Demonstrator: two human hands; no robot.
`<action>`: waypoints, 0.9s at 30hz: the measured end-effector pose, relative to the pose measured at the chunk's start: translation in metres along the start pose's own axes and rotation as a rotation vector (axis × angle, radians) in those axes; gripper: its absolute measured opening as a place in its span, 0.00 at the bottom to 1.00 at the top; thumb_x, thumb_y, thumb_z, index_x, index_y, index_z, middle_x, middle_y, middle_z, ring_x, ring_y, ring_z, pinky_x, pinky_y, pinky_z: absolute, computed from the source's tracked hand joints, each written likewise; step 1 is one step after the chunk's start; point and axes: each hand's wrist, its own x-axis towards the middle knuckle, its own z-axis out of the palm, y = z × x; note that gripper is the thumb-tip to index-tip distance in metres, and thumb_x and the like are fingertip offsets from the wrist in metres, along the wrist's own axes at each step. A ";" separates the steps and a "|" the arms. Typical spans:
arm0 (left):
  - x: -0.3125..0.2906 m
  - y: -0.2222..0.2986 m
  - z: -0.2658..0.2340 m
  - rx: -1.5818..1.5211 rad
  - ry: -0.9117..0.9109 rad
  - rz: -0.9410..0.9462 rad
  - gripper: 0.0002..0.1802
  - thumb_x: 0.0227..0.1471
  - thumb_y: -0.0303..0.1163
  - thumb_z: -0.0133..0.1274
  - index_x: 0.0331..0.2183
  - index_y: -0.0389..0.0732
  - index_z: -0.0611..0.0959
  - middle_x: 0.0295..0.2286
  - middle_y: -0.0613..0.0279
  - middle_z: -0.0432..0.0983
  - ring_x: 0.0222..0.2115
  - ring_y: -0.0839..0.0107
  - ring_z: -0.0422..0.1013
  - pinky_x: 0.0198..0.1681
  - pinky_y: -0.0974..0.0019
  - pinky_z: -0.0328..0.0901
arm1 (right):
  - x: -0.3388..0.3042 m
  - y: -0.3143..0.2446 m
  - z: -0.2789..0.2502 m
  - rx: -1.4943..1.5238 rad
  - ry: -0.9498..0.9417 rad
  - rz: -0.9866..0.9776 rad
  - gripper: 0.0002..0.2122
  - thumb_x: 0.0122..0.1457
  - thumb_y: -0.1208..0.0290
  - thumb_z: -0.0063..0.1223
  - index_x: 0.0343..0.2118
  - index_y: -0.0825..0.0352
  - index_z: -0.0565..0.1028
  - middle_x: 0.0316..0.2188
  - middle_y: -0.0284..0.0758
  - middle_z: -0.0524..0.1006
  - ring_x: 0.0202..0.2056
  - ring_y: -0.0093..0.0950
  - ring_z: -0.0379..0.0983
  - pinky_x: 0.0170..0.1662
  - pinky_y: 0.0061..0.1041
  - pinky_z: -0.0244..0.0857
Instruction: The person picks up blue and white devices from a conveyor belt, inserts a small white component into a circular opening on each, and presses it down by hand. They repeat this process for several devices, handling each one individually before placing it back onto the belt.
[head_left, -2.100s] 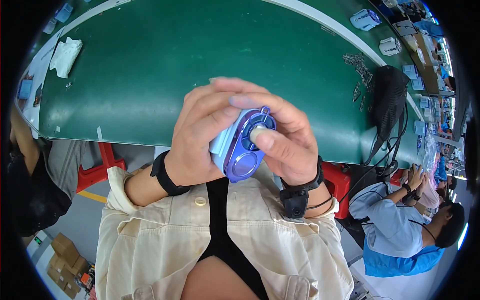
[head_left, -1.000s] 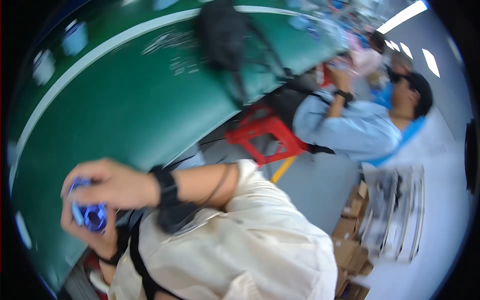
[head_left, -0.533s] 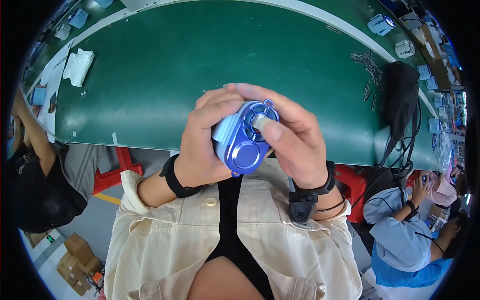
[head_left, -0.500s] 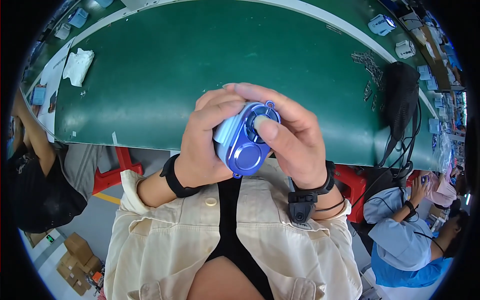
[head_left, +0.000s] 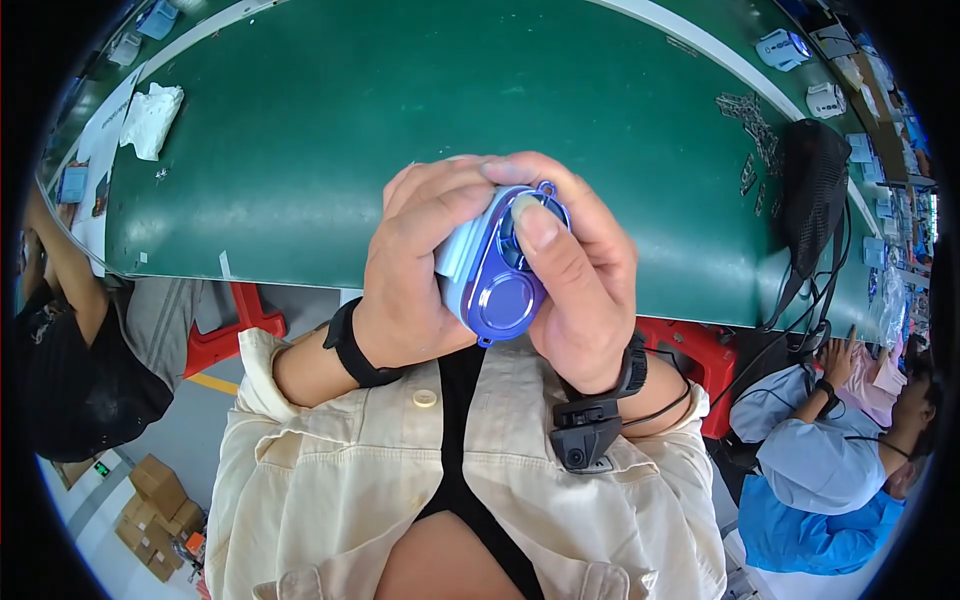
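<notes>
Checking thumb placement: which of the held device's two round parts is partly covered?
The upper ring, under the thumb of the right hand; the plain lower disc is uncovered.

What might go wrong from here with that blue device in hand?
1. The right thumb lies over the spoked round opening; pressing hard might bend a spoke.
2. The left hand and right hand hold the blue device up by the near edge of the green table, so a slip might drop it.
3. The thin black cable at the right wrist curves loosely and might snag.
</notes>
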 end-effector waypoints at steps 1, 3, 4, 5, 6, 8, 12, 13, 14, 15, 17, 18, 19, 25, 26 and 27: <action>0.001 0.000 0.000 0.017 0.005 0.009 0.37 0.35 0.29 0.69 0.48 0.40 0.67 0.41 0.51 0.74 0.43 0.52 0.72 0.47 0.53 0.62 | 0.001 0.000 0.000 0.024 -0.007 0.013 0.18 0.64 0.67 0.44 0.52 0.74 0.68 0.48 0.41 0.72 0.47 0.25 0.70 0.50 0.23 0.64; -0.002 0.003 -0.005 -0.007 -0.032 -0.021 0.41 0.35 0.30 0.70 0.49 0.40 0.65 0.44 0.49 0.71 0.44 0.54 0.71 0.48 0.54 0.62 | 0.003 -0.006 -0.001 0.094 -0.041 0.053 0.18 0.64 0.66 0.44 0.52 0.73 0.68 0.48 0.42 0.72 0.48 0.26 0.70 0.51 0.23 0.64; -0.005 0.005 -0.007 -0.029 -0.068 -0.057 0.44 0.34 0.30 0.72 0.50 0.40 0.62 0.47 0.47 0.68 0.45 0.56 0.70 0.49 0.55 0.63 | 0.004 -0.009 -0.002 0.164 -0.076 0.099 0.19 0.64 0.65 0.44 0.52 0.73 0.68 0.49 0.42 0.72 0.49 0.26 0.69 0.52 0.24 0.63; -0.006 0.006 -0.009 -0.050 -0.104 -0.093 0.47 0.34 0.30 0.73 0.51 0.40 0.60 0.49 0.45 0.65 0.46 0.57 0.69 0.50 0.57 0.63 | 0.005 -0.011 -0.003 0.234 -0.111 0.145 0.19 0.64 0.63 0.44 0.52 0.73 0.68 0.49 0.42 0.72 0.50 0.27 0.69 0.53 0.25 0.63; -0.007 0.006 -0.010 -0.049 -0.102 -0.090 0.47 0.34 0.30 0.73 0.51 0.40 0.60 0.49 0.45 0.65 0.46 0.57 0.69 0.50 0.57 0.63 | 0.005 -0.012 -0.003 0.233 -0.114 0.142 0.19 0.64 0.63 0.44 0.52 0.73 0.68 0.49 0.42 0.72 0.50 0.27 0.69 0.53 0.25 0.63; -0.007 0.005 -0.011 -0.056 -0.117 -0.075 0.48 0.34 0.30 0.73 0.52 0.41 0.59 0.50 0.45 0.64 0.46 0.58 0.69 0.50 0.58 0.63 | 0.005 -0.013 -0.003 0.253 -0.113 0.150 0.17 0.65 0.67 0.46 0.52 0.71 0.70 0.48 0.40 0.73 0.48 0.25 0.70 0.52 0.24 0.63; -0.008 0.003 -0.011 -0.072 -0.118 -0.078 0.48 0.34 0.30 0.73 0.52 0.41 0.59 0.50 0.45 0.63 0.46 0.59 0.69 0.49 0.58 0.64 | 0.004 -0.012 -0.001 0.142 -0.113 0.128 0.18 0.64 0.64 0.46 0.52 0.71 0.69 0.50 0.42 0.72 0.50 0.27 0.69 0.53 0.25 0.63; -0.008 0.003 -0.011 -0.079 -0.113 -0.088 0.48 0.34 0.31 0.73 0.51 0.41 0.59 0.50 0.45 0.64 0.46 0.58 0.69 0.48 0.58 0.64 | 0.004 -0.011 -0.001 0.081 -0.112 0.118 0.20 0.63 0.62 0.46 0.51 0.72 0.69 0.51 0.44 0.71 0.51 0.28 0.68 0.54 0.27 0.62; -0.007 0.003 -0.009 -0.077 -0.113 -0.088 0.48 0.34 0.31 0.73 0.51 0.41 0.59 0.50 0.45 0.64 0.46 0.58 0.69 0.48 0.58 0.64 | 0.004 -0.010 -0.002 0.083 -0.112 0.119 0.20 0.63 0.62 0.46 0.51 0.72 0.69 0.51 0.44 0.71 0.51 0.28 0.68 0.54 0.27 0.62; -0.004 0.003 -0.005 -0.081 -0.063 -0.053 0.45 0.35 0.31 0.72 0.50 0.41 0.61 0.48 0.47 0.67 0.44 0.57 0.70 0.48 0.56 0.63 | 0.005 -0.009 -0.003 0.047 -0.131 0.082 0.19 0.63 0.62 0.46 0.51 0.72 0.69 0.51 0.44 0.71 0.51 0.28 0.69 0.54 0.27 0.62; 0.000 0.002 0.000 -0.090 0.036 0.017 0.40 0.35 0.31 0.71 0.48 0.41 0.66 0.43 0.51 0.74 0.41 0.54 0.73 0.48 0.52 0.61 | 0.006 -0.007 -0.006 -0.024 -0.166 0.009 0.19 0.63 0.64 0.45 0.51 0.72 0.69 0.51 0.44 0.71 0.51 0.28 0.69 0.54 0.27 0.63; 0.000 0.001 0.000 -0.089 0.035 0.015 0.40 0.35 0.31 0.71 0.48 0.41 0.66 0.43 0.51 0.74 0.41 0.54 0.73 0.48 0.52 0.61 | 0.006 -0.007 -0.006 -0.022 -0.165 0.011 0.19 0.63 0.64 0.45 0.51 0.72 0.69 0.51 0.44 0.71 0.51 0.28 0.69 0.54 0.27 0.63; 0.000 -0.001 0.001 -0.084 0.037 0.034 0.40 0.35 0.31 0.71 0.48 0.41 0.66 0.43 0.51 0.74 0.41 0.55 0.72 0.48 0.52 0.60 | 0.006 -0.008 -0.007 0.007 -0.177 0.005 0.17 0.64 0.66 0.46 0.51 0.71 0.69 0.50 0.42 0.72 0.50 0.28 0.69 0.53 0.26 0.63; -0.007 0.004 -0.001 -0.070 0.032 -0.117 0.42 0.34 0.31 0.72 0.49 0.40 0.65 0.43 0.52 0.73 0.43 0.56 0.72 0.48 0.53 0.60 | 0.005 -0.006 -0.004 0.093 -0.131 0.085 0.19 0.63 0.63 0.46 0.51 0.71 0.70 0.52 0.44 0.70 0.50 0.29 0.69 0.54 0.27 0.62; -0.007 0.004 -0.004 -0.069 0.029 -0.115 0.42 0.34 0.31 0.72 0.49 0.40 0.65 0.43 0.52 0.73 0.43 0.56 0.72 0.48 0.53 0.60 | 0.005 -0.008 -0.003 0.095 -0.131 0.083 0.19 0.63 0.63 0.46 0.51 0.71 0.70 0.52 0.44 0.70 0.50 0.29 0.69 0.54 0.27 0.62; -0.007 0.005 -0.006 -0.076 -0.016 -0.113 0.44 0.33 0.31 0.73 0.50 0.41 0.63 0.45 0.50 0.70 0.43 0.58 0.71 0.47 0.56 0.62 | 0.005 -0.012 -0.002 0.112 -0.129 0.107 0.19 0.63 0.63 0.46 0.51 0.71 0.69 0.52 0.44 0.70 0.50 0.29 0.69 0.54 0.27 0.62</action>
